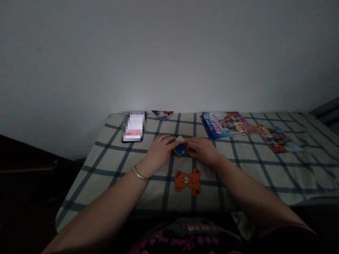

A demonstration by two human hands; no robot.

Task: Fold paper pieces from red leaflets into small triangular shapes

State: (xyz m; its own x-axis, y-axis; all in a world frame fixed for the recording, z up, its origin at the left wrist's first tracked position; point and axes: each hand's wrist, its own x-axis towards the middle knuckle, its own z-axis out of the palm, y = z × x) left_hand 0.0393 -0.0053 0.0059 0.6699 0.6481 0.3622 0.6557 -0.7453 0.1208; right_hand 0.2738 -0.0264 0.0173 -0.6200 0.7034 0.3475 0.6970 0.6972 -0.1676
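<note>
Between my two hands lies a small folded paper (180, 150), blue with a pale patch at its top, on the checked tablecloth (159, 190). My left hand (161, 150) presses on the paper's left side, its fingers reaching over the upper edge. On the right side, my right hand (201, 149) pinches the paper's edge with curled fingers. Part of the paper is covered by the fingertips. A printed orange bear (188, 181) shows on the cloth just below it.
A phone (134, 126) with a lit, blurred screen lies at the back left. Beside it, against the wall, is another folded colourful paper piece (162, 114). Printed booklets (224, 124) lie at the back right, with another colourful sheet (280, 138) farther right.
</note>
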